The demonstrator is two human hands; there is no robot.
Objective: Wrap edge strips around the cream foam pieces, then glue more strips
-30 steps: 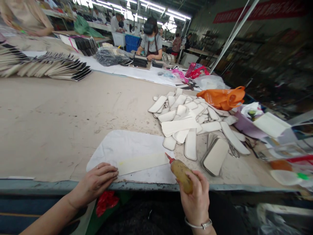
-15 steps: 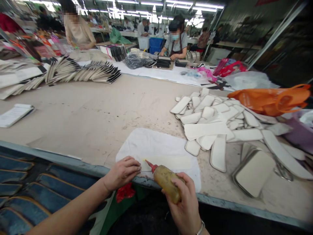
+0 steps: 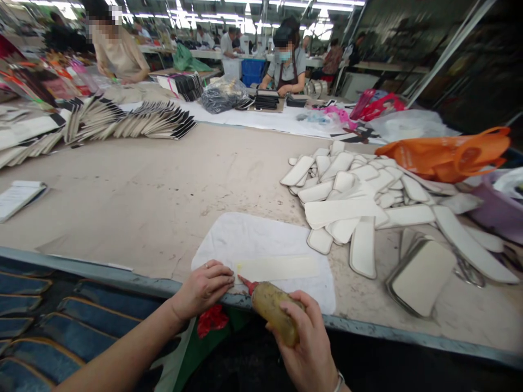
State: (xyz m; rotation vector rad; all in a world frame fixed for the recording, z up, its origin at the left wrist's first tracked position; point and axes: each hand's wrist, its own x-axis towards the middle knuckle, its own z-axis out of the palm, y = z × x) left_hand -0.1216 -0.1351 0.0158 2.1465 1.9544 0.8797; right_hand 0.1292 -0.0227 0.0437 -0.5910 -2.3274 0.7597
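Note:
A pale cream strip point(image 3: 281, 268) lies flat on a white cloth point(image 3: 237, 234) near the table's front edge. My left hand point(image 3: 208, 287) rests at the strip's left end, its fingers together and bent, the tips holding that end down. In my right hand point(image 3: 306, 337) is a stained yellowish glue bottle point(image 3: 273, 307), gripped by its body and tilted. Its red nozzle points up and left, with the tip close to the strip's left end beside my left fingertips. A small yellow smear shows on that end.
A heap of white padded pieces point(image 3: 343, 190) lies to the right, with stacked panels point(image 3: 423, 277) and scissors point(image 3: 469, 272) nearer me. Behind are an orange bag point(image 3: 441, 158) and fanned panels point(image 3: 134, 122). A notepad point(image 3: 18, 198) lies left. Co-workers sit across the table.
The bottle has moved slightly down and left, its nozzle tip now lower, near the strip's lower left corner. My left hand stays in place. The view has shifted slightly.

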